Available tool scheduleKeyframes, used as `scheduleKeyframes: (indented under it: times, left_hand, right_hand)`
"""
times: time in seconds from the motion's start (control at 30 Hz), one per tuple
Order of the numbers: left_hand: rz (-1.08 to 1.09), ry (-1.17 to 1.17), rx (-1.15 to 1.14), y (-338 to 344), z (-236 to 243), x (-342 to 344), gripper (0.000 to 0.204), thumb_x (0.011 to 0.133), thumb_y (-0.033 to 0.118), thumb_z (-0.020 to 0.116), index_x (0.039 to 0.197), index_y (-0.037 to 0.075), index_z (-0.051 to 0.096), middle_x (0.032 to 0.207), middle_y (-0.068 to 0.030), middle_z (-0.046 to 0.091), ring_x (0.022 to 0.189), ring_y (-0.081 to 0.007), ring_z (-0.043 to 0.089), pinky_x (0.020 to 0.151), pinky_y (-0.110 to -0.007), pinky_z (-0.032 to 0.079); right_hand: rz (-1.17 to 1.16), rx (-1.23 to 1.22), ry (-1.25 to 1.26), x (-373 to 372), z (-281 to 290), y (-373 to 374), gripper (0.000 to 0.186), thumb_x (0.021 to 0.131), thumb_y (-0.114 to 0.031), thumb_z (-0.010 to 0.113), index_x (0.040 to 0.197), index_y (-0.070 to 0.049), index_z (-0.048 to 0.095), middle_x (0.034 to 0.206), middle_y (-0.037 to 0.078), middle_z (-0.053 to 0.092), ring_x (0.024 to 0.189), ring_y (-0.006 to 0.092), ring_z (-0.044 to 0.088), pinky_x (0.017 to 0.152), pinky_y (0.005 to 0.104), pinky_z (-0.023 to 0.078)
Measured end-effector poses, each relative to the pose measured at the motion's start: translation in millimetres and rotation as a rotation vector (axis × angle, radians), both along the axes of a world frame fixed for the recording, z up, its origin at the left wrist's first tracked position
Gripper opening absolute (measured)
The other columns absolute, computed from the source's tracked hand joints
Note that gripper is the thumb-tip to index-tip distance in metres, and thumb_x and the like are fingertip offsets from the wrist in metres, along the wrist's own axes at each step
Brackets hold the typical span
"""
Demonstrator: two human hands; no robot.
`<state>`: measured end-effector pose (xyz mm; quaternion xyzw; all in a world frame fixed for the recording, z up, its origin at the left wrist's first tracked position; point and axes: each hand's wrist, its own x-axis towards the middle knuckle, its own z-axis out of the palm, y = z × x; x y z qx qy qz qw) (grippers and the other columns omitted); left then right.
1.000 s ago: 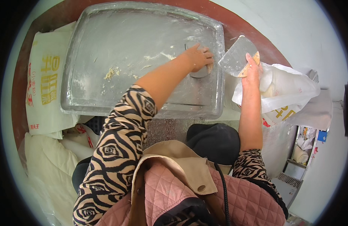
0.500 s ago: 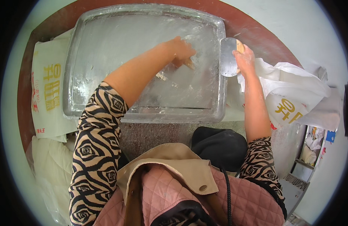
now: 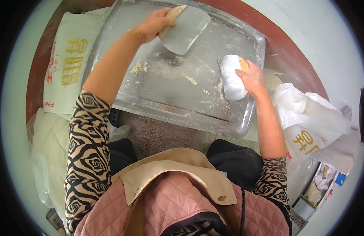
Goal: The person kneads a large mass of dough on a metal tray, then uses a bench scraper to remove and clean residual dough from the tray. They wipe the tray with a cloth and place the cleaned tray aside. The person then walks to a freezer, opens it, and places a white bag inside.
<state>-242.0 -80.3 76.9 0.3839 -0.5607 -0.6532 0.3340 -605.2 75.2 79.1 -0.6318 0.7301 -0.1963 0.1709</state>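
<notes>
My left hand (image 3: 156,24) is closed round the wooden handle of a wide dough scraper (image 3: 188,30), its metal blade raised over the far middle of a large tray (image 3: 182,122). At the tray's right side, my right hand (image 3: 251,80) grips a second dough scraper (image 3: 232,76) by its wooden edge, blade facing left. Loose dough scraps (image 3: 139,67) and white flour smears lie on the tray's grey floor. Another pale dough shred (image 3: 190,79) sits between the two scrapers.
A round reddish-brown table (image 3: 286,51) bears the tray. White printed sacks flank it: a flat sack (image 3: 66,59) on the left and a crumpled sack (image 3: 308,110) on the right. A pale quilted cloth (image 3: 50,145) lies at the near left. A shelf (image 3: 319,187) holds several items at lower right.
My left hand has swung left and away from me, its scraper blade now in plain view. The right hand has brought its scraper nearer, over the tray's right part. My view has turned.
</notes>
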Motion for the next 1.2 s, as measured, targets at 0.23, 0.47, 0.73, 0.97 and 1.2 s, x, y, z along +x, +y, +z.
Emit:
scheduleKeyframes:
  times: [0.23,0.47,0.73,0.97,1.2]
  left_hand:
    - [0.126,0.125,0.215,50.5,-7.7,5.2,0.041,0.098,0.018,0.066,0.135,0.005,0.054,0.118,-0.0039,0.065,0.107,-0.0122,0.064,0.092,-0.031,0.054]
    - [0.365,0.179,-0.017,62.4,5.2,-3.6,0.034,0.098,0.023,0.068,0.126,0.006,0.058,0.108,-0.0060,0.067,0.095,-0.0122,0.064,0.073,-0.031,0.053]
    - [0.426,0.659,0.508,72.7,8.7,19.5,0.040,0.102,0.041,0.063,0.118,0.004,0.061,0.096,-0.0037,0.067,0.075,-0.0134,0.065,0.066,-0.031,0.057]
    - [-0.034,0.927,0.616,96.3,-6.6,-20.6,0.053,0.099,0.062,0.057,0.072,0.019,0.041,0.057,0.0051,0.030,0.043,-0.0077,0.031,0.038,-0.025,0.027]
    - [0.302,0.822,0.704,113.6,2.8,-57.1,0.048,0.100,0.062,0.053,0.091,0.015,0.057,0.078,0.0002,0.056,0.062,-0.0117,0.051,0.043,-0.028,0.036]
  right_hand:
    - [0.110,-0.424,-0.197,57.0,44.5,-11.5,0.026,0.087,-0.015,0.074,0.110,-0.005,0.069,0.089,0.015,0.069,0.077,0.0305,0.066,0.071,0.0383,0.053]
    - [0.704,-0.390,0.014,121.5,43.3,25.4,0.027,0.082,-0.003,0.071,0.106,-0.013,0.073,0.095,0.011,0.071,0.085,0.0296,0.066,0.075,0.0390,0.055]
    - [0.026,-0.179,-0.394,87.6,63.1,11.7,0.028,0.091,-0.014,0.075,0.117,-0.005,0.069,0.095,0.004,0.070,0.087,0.0132,0.065,0.075,0.0318,0.053]
    - [-0.085,-0.281,-1.414,113.2,68.6,-44.1,0.046,0.087,-0.011,0.078,0.129,-0.001,0.060,0.111,0.004,0.067,0.098,0.0147,0.063,0.088,0.0295,0.050]
    - [0.150,-0.248,-1.375,150.4,84.5,-24.7,0.038,0.088,-0.009,0.079,0.123,-0.004,0.066,0.102,-0.002,0.067,0.091,0.0087,0.061,0.084,0.0259,0.051]
